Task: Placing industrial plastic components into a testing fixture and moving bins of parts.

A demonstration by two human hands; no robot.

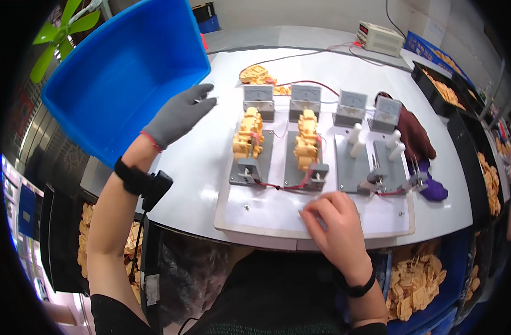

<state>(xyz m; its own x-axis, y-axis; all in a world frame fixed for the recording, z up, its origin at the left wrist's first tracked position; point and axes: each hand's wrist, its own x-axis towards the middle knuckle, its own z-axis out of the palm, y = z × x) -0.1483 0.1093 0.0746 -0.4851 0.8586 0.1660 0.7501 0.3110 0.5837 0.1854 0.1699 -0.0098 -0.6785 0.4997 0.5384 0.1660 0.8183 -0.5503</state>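
My left hand [180, 116], in a grey glove, is over the table beside the large blue bin [127, 72]. Its fingers are stretched out and apart. My bare right hand [338, 226] hovers at the front of a white base board [261, 215], fingers curled and thumb near the index finger; anything between them is hidden. Yellow plastic gearbox-like assemblies stand on two grey test fixtures, one on the left fixture [249, 134] and one on the second fixture [307, 139]. Two fixtures to the right carry white posts [356, 140] and no yellow part.
Small panel meters [259, 99] stand behind the fixtures. Yellow parts [256, 75] lie farther back, with wires running to a power supply [380, 39]. A dark red cloth [414, 137] and a purple item [434, 183] lie right. Bins of yellow parts [414, 282] surround the table.
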